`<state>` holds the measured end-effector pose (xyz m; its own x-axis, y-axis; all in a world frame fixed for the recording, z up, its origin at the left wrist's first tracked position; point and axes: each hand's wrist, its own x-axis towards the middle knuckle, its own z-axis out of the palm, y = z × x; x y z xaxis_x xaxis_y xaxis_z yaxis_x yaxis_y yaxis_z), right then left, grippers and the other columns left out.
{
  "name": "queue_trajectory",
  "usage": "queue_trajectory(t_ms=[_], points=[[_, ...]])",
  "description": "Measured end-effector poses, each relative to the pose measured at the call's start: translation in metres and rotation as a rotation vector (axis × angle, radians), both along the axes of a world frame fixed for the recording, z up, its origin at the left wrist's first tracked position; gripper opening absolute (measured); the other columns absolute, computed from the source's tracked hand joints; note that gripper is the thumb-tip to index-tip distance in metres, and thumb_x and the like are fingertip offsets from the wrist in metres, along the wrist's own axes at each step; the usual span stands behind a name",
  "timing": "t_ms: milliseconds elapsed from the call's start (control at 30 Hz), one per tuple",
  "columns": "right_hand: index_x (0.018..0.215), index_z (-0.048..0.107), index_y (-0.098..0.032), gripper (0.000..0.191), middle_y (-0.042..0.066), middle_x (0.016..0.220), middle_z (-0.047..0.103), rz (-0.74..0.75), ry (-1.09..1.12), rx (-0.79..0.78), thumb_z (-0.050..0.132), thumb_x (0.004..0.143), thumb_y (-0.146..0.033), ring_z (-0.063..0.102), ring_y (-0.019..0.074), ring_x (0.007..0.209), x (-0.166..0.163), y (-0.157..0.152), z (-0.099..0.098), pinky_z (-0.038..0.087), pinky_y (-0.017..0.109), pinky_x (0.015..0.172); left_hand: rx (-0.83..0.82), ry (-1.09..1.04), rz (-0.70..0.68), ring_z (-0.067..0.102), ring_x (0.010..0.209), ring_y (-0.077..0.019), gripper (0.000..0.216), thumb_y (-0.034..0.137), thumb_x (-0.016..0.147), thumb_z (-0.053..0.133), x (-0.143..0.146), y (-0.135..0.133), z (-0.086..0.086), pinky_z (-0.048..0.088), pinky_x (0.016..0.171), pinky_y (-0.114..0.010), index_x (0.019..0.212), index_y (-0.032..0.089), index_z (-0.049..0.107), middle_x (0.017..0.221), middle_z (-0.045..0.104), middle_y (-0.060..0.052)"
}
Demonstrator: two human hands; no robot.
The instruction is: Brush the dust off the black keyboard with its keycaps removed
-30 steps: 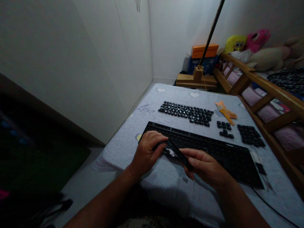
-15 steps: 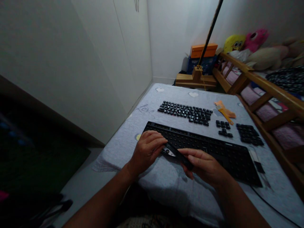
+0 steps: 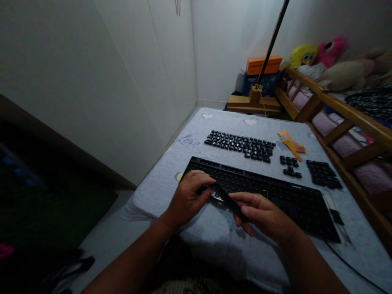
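My left hand point(image 3: 192, 194) pinches the upper left end of a long narrow black bar, shaped like a spacebar point(image 3: 228, 200). My right hand point(image 3: 260, 210) grips its lower right end between thumb and fingers. The bar is tilted above the front edge of a black keyboard point(image 3: 249, 185), whose key positions show bare, capless sockets. A pale shiny patch point(image 3: 217, 196) shows beside the bar; what it is I cannot make out. Beyond the keyboard, many loose black keycaps point(image 3: 240, 143) lie in rows. Smaller groups sit to the right: navigation keycaps point(image 3: 289, 160) and a block of keycaps point(image 3: 324, 173).
An orange cloth point(image 3: 294, 143) with a yellow-handled brush point(image 3: 294, 150) lies at the back right. A thin tool point(image 3: 337, 216) rests beside the keyboard's right end. A cable point(image 3: 352, 261) trails to the right. A wooden bed rail point(image 3: 343, 108) borders the patterned cloth point(image 3: 159, 179).
The bar has turned slightly between my fingers, and less of the pale patch shows. My left thumb has shifted a little. The view has moved slightly.
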<state>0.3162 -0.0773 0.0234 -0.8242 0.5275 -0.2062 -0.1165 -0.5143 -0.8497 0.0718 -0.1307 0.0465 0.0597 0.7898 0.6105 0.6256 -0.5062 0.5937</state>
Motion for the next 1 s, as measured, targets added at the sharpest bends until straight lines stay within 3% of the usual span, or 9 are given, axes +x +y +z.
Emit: queue_trajectory(t_ms=[433, 1000], points=[[0.124, 0.069, -0.017, 0.043, 0.004, 0.075, 0.074, 0.016, 0.007, 0.024, 0.074, 0.087, -0.039, 0.062, 0.0075, 0.051, 0.0008, 0.0010, -0.0030, 0.047, 0.016, 0.046, -0.156, -0.174, -0.025, 0.065, 0.099, -0.0190, 0.022, 0.019, 0.086, 0.068, 0.0000, -0.0041, 0.0042, 0.054, 0.087, -0.036, 0.108, 0.022, 0.068, 0.099, 0.070, -0.006], [0.118, 0.074, -0.016, 0.039, 0.003, 0.072, 0.071, 0.035, -0.101, 0.123, 0.074, 0.086, -0.039, 0.056, 0.0055, 0.050, -0.0018, 0.0036, 0.0011, 0.045, 0.016, 0.046, -0.168, -0.192, -0.065, 0.064, 0.097, -0.0199, 0.020, 0.022, 0.083, 0.070, 0.0034, -0.0072, 0.0099, 0.053, 0.087, -0.037, 0.103, 0.021, 0.068, 0.099, 0.070, -0.007]])
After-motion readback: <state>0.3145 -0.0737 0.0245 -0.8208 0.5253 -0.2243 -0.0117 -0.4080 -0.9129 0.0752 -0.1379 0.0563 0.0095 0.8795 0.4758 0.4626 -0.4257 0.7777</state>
